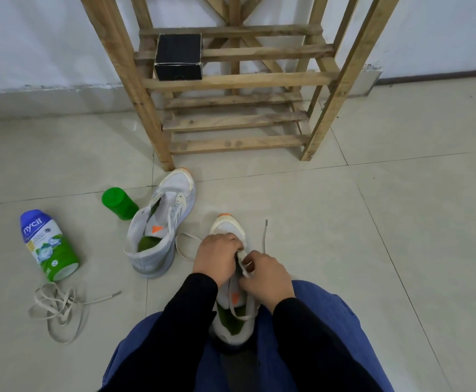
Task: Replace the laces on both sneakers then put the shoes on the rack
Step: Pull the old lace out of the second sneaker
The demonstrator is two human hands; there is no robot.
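**Between the knees (146,349), a sneaker is being laced**

Fingertips (249,260) of the right hand (270,278) are pinched on a pale strip at the eyelets, judged to be the lace (264,236). The left hand (217,256) is curled over the upper of the sneaker (228,224), which is stood on the floor, toe pointing away. Lace is trailed out on both sides. It looks soft, flat and limp, so it is best taken close to its stiffer tip for threading. The sneaker is probably light and can be steadied by the upper. A second sneaker (160,222) is seen just to the left, a loose lace (55,306) farther left, and the rack (239,80) ahead.
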